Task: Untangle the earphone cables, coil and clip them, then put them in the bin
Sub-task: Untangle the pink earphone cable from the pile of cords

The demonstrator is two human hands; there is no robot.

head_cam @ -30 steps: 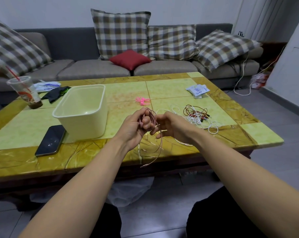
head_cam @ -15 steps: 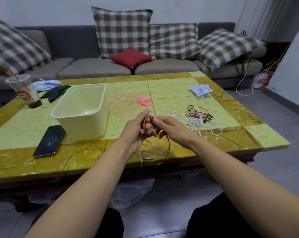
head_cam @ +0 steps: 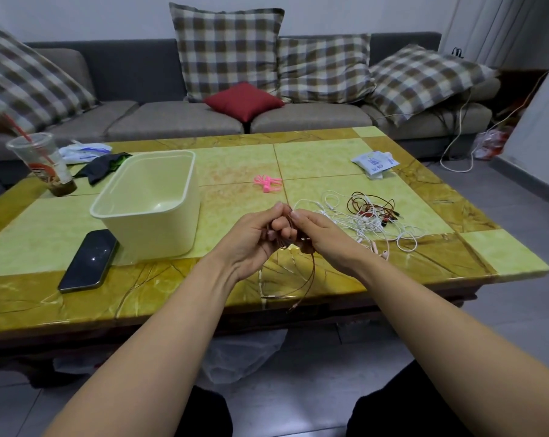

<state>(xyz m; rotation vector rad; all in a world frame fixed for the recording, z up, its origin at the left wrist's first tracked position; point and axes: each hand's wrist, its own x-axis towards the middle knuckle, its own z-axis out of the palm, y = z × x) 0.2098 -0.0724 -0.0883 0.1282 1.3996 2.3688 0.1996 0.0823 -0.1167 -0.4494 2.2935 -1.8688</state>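
The left hand point(head_cam: 254, 238) and right hand point(head_cam: 320, 234) meet above the near edge of the table point(head_cam: 329, 159). The fingers of both curl round a bundled brown cable point(head_cam: 311, 272), and its loose loops hang past that edge toward the floor. The bin point(head_cam: 150, 222) stands open to the left of the hands, near but apart, with bare tabletop between. To the right sprawls a tangle point(head_cam: 370, 216) of white and red-brown cables, its nearest loops just beside the right wrist. Pink clips point(head_cam: 266, 182) lie beyond the hands on open tiles. A phone point(head_cam: 88, 260) lies just beside the bin's near left corner. A cup point(head_cam: 43, 165) and a cloth point(head_cam: 102, 165) sit by the far left edge, and a packet point(head_cam: 374, 162) lies far right.
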